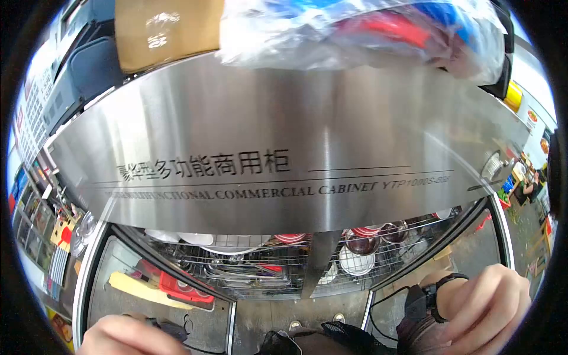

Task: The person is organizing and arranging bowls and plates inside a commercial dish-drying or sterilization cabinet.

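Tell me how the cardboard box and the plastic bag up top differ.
The cardboard box is brown and opaque; the plastic bag is see-through, showing red and blue. The box has flat sides; the bag is crumpled. The bag looks wider than the box. Both run off the picture's top edge.

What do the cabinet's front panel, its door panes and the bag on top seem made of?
Front panel: metal, probably stainless steel, brushed; soft grey reflections streak it.
Door panes: smooth, likely glass, though clear plastic is possible; the view passes through.
Bag: thin, glossy clear plastic; crinkled, red and blue showing through.
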Demonstrator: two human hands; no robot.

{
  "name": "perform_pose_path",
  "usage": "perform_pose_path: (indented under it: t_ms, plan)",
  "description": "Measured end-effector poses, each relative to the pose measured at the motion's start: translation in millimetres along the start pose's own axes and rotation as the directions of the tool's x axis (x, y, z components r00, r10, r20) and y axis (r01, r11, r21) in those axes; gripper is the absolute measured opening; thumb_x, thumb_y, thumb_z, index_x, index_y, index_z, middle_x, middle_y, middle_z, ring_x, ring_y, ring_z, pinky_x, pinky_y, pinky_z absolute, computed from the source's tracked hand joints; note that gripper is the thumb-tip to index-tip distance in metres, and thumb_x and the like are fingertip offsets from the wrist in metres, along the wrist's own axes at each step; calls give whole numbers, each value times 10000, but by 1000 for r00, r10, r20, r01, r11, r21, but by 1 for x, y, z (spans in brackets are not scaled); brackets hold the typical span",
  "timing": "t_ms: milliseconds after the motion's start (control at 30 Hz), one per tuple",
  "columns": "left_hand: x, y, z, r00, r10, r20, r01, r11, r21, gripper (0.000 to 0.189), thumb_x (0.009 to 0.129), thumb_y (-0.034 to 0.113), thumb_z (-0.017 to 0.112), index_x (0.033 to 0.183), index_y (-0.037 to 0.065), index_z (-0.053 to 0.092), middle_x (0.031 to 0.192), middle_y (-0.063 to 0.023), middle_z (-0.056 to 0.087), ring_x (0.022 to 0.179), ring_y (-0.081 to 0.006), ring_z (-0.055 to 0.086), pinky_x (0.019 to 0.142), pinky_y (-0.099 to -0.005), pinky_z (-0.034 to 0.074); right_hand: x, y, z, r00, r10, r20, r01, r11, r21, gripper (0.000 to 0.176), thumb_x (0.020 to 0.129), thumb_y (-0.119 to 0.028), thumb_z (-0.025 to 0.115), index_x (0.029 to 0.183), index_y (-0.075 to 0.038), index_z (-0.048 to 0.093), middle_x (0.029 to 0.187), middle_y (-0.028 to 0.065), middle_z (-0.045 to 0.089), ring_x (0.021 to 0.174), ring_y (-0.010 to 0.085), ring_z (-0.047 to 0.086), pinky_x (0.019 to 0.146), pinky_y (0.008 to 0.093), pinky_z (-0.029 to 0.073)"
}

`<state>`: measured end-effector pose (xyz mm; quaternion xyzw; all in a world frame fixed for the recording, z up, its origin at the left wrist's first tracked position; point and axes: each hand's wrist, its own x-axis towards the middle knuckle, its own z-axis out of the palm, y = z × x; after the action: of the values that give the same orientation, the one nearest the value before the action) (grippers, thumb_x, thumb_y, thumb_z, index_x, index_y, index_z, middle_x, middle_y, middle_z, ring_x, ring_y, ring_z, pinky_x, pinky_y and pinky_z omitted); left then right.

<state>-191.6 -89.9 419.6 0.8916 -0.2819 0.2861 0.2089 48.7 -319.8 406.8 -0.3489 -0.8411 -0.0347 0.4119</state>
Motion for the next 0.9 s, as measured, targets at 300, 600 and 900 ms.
perform_pose_path:
  t_ms: [300, 600, 900]
  plan:
    - [-60, -19, 20, 957, -277, -83, 278, 961, -10, 160, 921, 250, 621, 913, 112, 702, 836, -111, 682, 750, -284, 645, 672, -450, 517, -83, 55, 23, 939, 325, 114, -343, 904, 254, 371, 784, -216, 920, 1029, 32, 791, 877, 119, 775, 693, 176, 694, 567, 291, 544]
    - [-242, -136, 180, 436, -894, -104, 871, 449, -199, 114, 912, 57, 678, 994, 21, 748, 941, -147, 748, 863, -313, 727, 753, -374, 564, -272, 129, 152, 245, 921, 302, -968, 213, 135, 340, 805, -293, 900, 1005, -46, 779, 780, 18, 745, 661, 93, 678, 630, 245, 546]
    - [-195, -228, 221, 631, -580, -515, 751, 623, 218, 99, 813, 30, 697, 911, 14, 705, 873, -139, 699, 811, -358, 657, 744, -448, 543, -217, 165, 188, 463, 882, 81, -879, 469, -85, 260, 824, -231, 858, 957, -31, 759, 720, 65, 703, 625, 168, 679, 599, 297, 535]
